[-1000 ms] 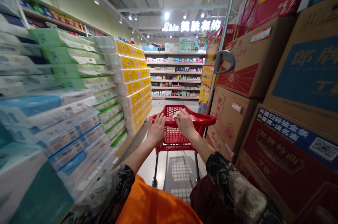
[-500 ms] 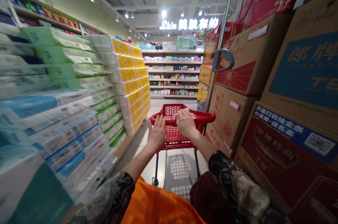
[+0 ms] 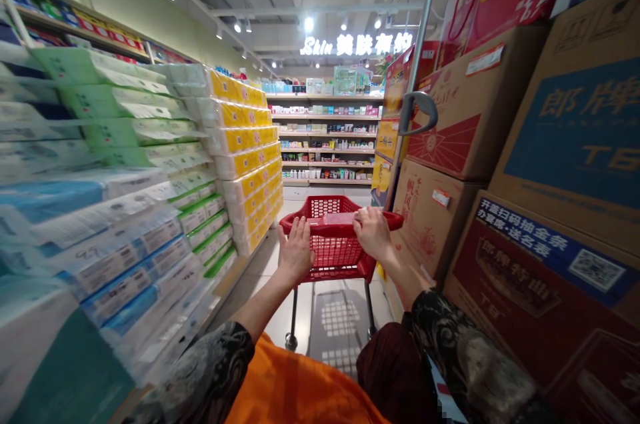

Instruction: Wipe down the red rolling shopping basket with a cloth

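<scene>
A red plastic shopping cart (image 3: 340, 257) stands in front of me in the aisle. My left hand (image 3: 296, 249) rests on the left end of its handle, fingers straight and lying flat over the bar. My right hand (image 3: 374, 232) curls its fingers over the right part of the handle (image 3: 333, 229). Between the hands, a pale pinkish panel (image 3: 339, 218) shows on top of the bar. The basket's mesh is visible beyond and below the handle; its inside is partly hidden by my hands and the bar.
Packs of tissue paper (image 3: 240, 157) are stacked along the left. Cardboard cartons (image 3: 435, 211) line the right, close to the cart. A metal pole with a grey hook-shaped handle (image 3: 425, 114) rises there. Shelves of small goods (image 3: 330, 137) stand across the aisle's far end.
My right hand has slid to the right along the cart's handle, uncovering the pale panel. My left hand stays at the left end. The view has shifted only slightly.
</scene>
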The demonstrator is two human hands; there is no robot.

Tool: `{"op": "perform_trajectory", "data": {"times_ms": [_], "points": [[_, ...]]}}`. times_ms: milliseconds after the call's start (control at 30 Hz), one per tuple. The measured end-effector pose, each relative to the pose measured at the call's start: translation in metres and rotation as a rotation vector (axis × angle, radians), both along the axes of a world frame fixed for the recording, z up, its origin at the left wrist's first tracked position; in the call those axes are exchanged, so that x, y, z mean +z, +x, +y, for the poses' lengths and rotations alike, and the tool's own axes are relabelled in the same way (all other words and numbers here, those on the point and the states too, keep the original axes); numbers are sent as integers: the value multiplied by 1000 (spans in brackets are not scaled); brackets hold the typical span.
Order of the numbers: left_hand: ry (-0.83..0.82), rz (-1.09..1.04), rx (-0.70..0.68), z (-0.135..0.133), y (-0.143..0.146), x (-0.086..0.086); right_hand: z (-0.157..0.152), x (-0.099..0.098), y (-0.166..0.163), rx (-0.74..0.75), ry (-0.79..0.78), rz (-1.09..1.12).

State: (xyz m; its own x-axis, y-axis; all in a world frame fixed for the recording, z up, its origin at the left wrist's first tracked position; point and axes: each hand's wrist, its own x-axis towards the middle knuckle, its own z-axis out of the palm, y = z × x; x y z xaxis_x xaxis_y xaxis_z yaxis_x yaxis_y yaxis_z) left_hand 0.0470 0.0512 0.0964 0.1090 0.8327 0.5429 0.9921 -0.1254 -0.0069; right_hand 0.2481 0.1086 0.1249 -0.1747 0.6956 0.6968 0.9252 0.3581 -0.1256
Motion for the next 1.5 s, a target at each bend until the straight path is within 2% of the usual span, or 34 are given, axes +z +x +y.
{"op": "perform_trajectory", "data": {"times_ms": [100,167,300,367,433,533,600,667,767,900,967,1067,1200,1300,1367,1500], "points": [[-9,-1,-6,0,7,1,-7,2,-29,186,18,-85],[-18,-3,-12,0,8,1,-7,3,-29,219,5,-96],[-23,6,-53,-1,1,0,3,1,5,80,-14,52],[-13,-10,-40,-2,-6,0,6,2,8,54,-23,80],[13,-42,19,-3,-13,1,4,6,-10,100,-37,29],[11,-66,105,-3,-21,2,-7,12,-65,215,-84,-94],[-13,-49,116,-3,-25,1,-14,16,-99,303,-107,-179],[-16,-29,107,-2,-28,0,-18,17,-115,359,-105,-238],[-4,-11,89,0,-33,-2,-15,17,-92,329,-85,-222],[7,3,62,1,-34,-5,1,17,-19,54,-132,-38],[14,-3,74,3,-32,-5,8,16,1,-60,-137,41],[26,-18,103,9,-25,-5,6,12,-14,-49,-106,53],[6,-14,96,15,-21,-5,-13,6,-77,209,-36,-86],[-3,-12,74,14,-27,-6,-20,2,-97,277,-32,-132],[1,-13,54,11,-32,-7,-18,0,-83,254,-30,-102],[-3,-9,37,4,-39,-4,-1,2,-13,107,-65,32]]}}
